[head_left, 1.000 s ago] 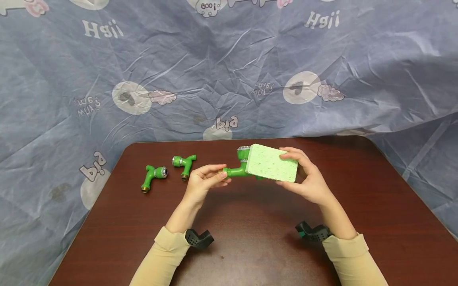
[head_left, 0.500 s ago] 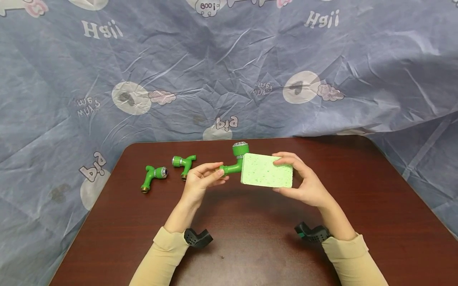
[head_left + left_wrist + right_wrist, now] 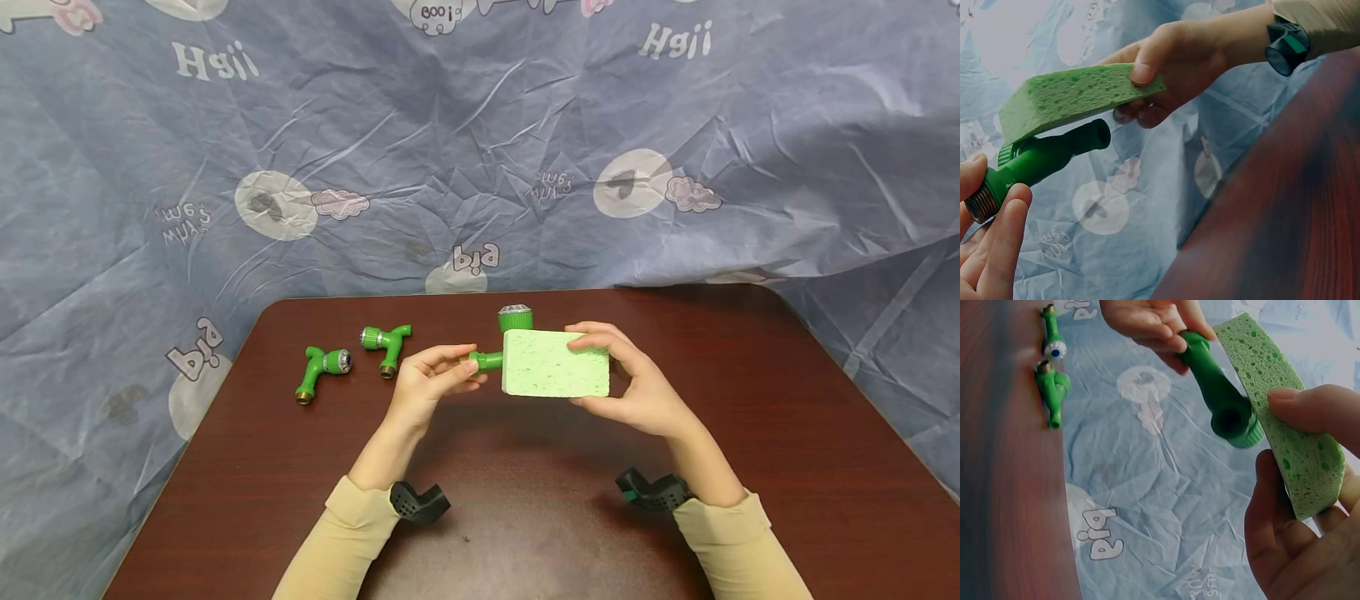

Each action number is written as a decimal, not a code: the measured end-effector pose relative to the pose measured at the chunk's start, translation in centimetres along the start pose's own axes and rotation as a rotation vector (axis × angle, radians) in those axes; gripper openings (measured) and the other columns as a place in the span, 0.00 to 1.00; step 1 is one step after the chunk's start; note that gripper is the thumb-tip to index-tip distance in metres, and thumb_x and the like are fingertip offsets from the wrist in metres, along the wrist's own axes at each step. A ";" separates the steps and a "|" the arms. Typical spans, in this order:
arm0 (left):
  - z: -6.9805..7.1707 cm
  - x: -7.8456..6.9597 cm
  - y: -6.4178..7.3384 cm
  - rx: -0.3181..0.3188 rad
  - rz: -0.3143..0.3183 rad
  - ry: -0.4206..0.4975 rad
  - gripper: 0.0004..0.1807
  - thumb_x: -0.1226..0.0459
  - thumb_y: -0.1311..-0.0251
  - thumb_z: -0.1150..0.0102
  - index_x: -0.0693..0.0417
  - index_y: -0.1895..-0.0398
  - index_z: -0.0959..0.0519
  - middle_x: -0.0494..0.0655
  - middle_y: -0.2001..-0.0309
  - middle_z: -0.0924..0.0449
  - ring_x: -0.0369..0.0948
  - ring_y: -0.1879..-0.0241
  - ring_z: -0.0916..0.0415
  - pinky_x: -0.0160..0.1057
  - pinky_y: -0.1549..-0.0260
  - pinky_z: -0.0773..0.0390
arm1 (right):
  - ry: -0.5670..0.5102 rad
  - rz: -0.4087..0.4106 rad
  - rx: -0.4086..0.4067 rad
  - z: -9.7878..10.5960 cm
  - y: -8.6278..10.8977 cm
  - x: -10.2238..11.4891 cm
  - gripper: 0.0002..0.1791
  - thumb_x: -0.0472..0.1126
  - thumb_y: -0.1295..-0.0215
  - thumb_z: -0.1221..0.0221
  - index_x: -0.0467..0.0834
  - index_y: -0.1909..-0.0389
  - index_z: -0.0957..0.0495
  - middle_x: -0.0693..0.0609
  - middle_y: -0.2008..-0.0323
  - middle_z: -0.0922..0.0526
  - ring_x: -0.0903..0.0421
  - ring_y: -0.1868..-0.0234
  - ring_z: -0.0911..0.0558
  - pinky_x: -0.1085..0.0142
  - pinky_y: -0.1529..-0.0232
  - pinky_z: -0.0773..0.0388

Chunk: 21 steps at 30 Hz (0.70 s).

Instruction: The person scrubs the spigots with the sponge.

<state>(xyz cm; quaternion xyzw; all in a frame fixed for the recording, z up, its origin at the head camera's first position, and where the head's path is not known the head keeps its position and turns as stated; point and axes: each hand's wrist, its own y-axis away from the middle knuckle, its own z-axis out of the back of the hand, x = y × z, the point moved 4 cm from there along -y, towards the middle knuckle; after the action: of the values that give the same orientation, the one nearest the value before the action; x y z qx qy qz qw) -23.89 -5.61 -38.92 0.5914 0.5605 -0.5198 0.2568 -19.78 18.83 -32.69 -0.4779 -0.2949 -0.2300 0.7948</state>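
Observation:
A green plastic tap [image 3: 491, 361] is held above the table by my left hand [image 3: 427, 379], which pinches its brass-threaded end between thumb and fingers. My right hand [image 3: 637, 379] grips a light green sponge [image 3: 555, 364] by its right end, thumb below and fingers above. In the head view the sponge covers the tap's middle and spout; only the ribbed knob and the inlet pipe show. From the left wrist view, the sponge [image 3: 1079, 97] lies along the tap's body [image 3: 1054, 156], against or very near it. The spout opening faces the camera in the right wrist view.
Two more green taps lie on the brown table [image 3: 225, 500] at the left: one nearer [image 3: 321, 372], one farther back [image 3: 387, 346]. A blue printed cloth [image 3: 465, 150] hangs behind the table. Each wrist wears a black camera mount [image 3: 420, 502].
The sponge has shifted left and down and turned more level. The tap moved slightly left, then back right, so the sponge now covers more of its body. Both hands keep their holds.

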 end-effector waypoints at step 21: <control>1.1 -1.3 -0.2 -0.030 -0.046 0.103 0.18 0.81 0.46 0.46 0.54 0.60 0.17 0.49 0.67 0.16 0.45 0.71 0.16 0.40 0.68 0.17 | 0.003 -0.097 -0.107 3.4 1.5 -3.5 0.35 0.13 0.65 0.36 0.29 0.48 0.31 0.41 0.41 0.32 0.50 0.41 0.33 0.70 0.55 0.30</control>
<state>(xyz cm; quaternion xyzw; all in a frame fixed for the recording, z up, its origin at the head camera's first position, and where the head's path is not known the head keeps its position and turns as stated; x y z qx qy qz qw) -24.20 -7.09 -38.05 0.6005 0.5940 -0.4860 0.2247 -22.16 22.77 -34.74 -0.5046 -0.3039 -0.2841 0.7565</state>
